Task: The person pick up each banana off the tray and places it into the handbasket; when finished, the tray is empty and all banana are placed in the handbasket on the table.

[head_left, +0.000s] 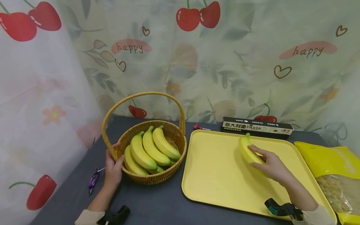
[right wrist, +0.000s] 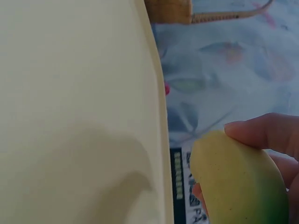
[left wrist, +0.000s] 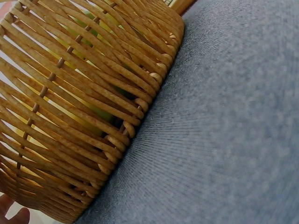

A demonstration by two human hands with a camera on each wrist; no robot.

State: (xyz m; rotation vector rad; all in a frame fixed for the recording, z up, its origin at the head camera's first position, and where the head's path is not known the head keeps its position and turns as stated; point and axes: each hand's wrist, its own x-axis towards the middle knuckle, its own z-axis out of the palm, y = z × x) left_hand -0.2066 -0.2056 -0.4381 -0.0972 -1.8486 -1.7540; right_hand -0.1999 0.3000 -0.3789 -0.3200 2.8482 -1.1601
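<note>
A wicker basket [head_left: 168, 178] with a tall hoop handle stands on the left, holding several yellow bananas [head_left: 143, 153] with greenish tips. My left hand [head_left: 113, 167] grips its left side where the handle meets the rim; in the left wrist view the woven basket wall [left wrist: 70, 93] fills the upper left and only fingertips show at the lower edge. Over the yellow tray [head_left: 213, 168], my right hand [head_left: 270, 164] holds a single banana [head_left: 245, 150] between thumb and fingers, stem pointing away. The right wrist view shows this banana [right wrist: 238, 182] close up, with its shadow on the tray.
Behind the tray lies a black pasta box [head_left: 256, 127], with a red-wrapped lollipop [head_left: 197, 127] to its left. A purple-wrapped lollipop [head_left: 94, 181] lies left of the basket. Right of the tray is a yellow bag [head_left: 332, 159] with a see-through window. A printed curtain [head_left: 211, 68] stands behind.
</note>
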